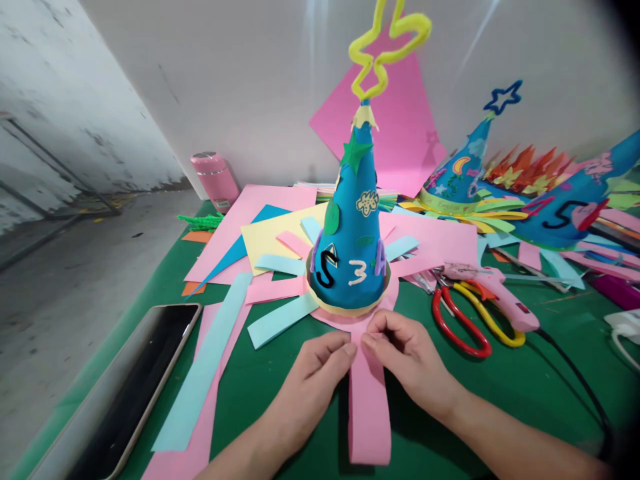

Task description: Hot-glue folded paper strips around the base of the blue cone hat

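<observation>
A blue paper cone hat (353,233) stands upright on the green table (500,387), topped by a yellow pipe-cleaner shape (383,50). Pink and light-blue paper strips fan out from its base. My left hand (313,380) and my right hand (400,353) meet just in front of the hat. Both pinch the top end of a pink paper strip (369,407) that runs toward me from the hat's rim. The fingers of each hand are closed on the strip.
A pink glue gun (495,297) lies over red and yellow scissors (470,320) to the right. Two more decorated cone hats (465,173) lie at the back right. A phone (130,393) and loose strips (205,367) lie left. Coloured sheets (270,233) and a pink bottle (216,180) sit behind.
</observation>
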Tool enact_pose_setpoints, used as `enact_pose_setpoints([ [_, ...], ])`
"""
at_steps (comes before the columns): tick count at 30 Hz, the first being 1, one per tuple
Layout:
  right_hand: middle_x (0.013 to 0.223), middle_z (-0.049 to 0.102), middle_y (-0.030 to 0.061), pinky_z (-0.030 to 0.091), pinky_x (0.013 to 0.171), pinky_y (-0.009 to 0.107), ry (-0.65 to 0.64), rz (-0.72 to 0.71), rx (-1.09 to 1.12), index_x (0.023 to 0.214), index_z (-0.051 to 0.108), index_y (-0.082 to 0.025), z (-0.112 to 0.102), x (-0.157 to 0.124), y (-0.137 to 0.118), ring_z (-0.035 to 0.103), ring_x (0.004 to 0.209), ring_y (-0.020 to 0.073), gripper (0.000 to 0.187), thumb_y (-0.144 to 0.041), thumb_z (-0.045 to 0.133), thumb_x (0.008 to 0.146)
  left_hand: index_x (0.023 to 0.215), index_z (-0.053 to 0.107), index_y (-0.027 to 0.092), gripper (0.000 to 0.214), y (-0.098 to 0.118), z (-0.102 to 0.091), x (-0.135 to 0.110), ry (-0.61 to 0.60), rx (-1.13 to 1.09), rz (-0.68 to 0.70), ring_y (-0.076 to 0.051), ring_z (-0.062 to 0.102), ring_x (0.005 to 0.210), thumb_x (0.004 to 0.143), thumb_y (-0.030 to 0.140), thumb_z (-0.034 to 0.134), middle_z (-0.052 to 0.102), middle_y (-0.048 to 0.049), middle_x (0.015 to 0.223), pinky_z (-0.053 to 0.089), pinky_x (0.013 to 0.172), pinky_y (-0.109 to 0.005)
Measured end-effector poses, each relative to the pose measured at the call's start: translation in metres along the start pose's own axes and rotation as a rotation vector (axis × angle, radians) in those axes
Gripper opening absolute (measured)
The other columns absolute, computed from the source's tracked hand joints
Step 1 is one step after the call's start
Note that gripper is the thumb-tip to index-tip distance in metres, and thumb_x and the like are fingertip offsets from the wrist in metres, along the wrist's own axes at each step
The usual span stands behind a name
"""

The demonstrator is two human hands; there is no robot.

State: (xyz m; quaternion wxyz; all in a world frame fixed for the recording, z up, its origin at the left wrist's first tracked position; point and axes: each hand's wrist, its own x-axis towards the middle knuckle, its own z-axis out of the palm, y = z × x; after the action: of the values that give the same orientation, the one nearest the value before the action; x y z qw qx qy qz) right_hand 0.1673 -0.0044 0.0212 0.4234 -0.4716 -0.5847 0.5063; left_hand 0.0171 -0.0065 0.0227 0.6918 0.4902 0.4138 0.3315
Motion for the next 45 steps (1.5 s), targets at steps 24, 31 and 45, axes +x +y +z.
enact_pose_setpoints([
  [24,0.056,0.031,-0.0058,0.025,0.050,0.023,0.308,-0.103,0.078,0.060,0.041,-0.018,-0.013,0.008,0.003,0.029,0.053,0.0088,0.027,-0.031,0.051,0.081,0.099,0.046,0.021,0.034,-0.001,0.012,-0.003,0.104,-0.098,0.177,-0.011,0.050,0.067,0.071,0.027,0.065,0.052,-0.0029,0.090,0.041,0.059,-0.022],
  [31,0.056,0.032,-0.0057,0.025,0.050,0.023,0.386,-0.132,0.133,0.060,0.040,-0.018,-0.016,0.013,0.006,0.028,0.053,0.0087,0.027,-0.032,0.051,0.081,0.059,0.049,0.015,0.023,-0.006,0.005,-0.001,0.078,0.232,0.261,-0.012,0.043,0.063,0.073,0.029,0.061,0.048,-0.0002,0.065,0.036,0.059,-0.023],
  [45,0.056,0.033,-0.0060,0.026,0.048,0.022,0.432,-0.190,0.131,0.061,0.041,-0.018,-0.016,0.012,0.008,0.029,0.052,0.0079,0.026,-0.027,0.051,0.082,0.060,0.051,0.015,0.021,-0.002,0.003,-0.002,0.118,0.219,0.289,-0.013,0.050,0.062,0.076,0.027,0.057,0.053,-0.0018,0.064,0.040,0.058,-0.023],
])
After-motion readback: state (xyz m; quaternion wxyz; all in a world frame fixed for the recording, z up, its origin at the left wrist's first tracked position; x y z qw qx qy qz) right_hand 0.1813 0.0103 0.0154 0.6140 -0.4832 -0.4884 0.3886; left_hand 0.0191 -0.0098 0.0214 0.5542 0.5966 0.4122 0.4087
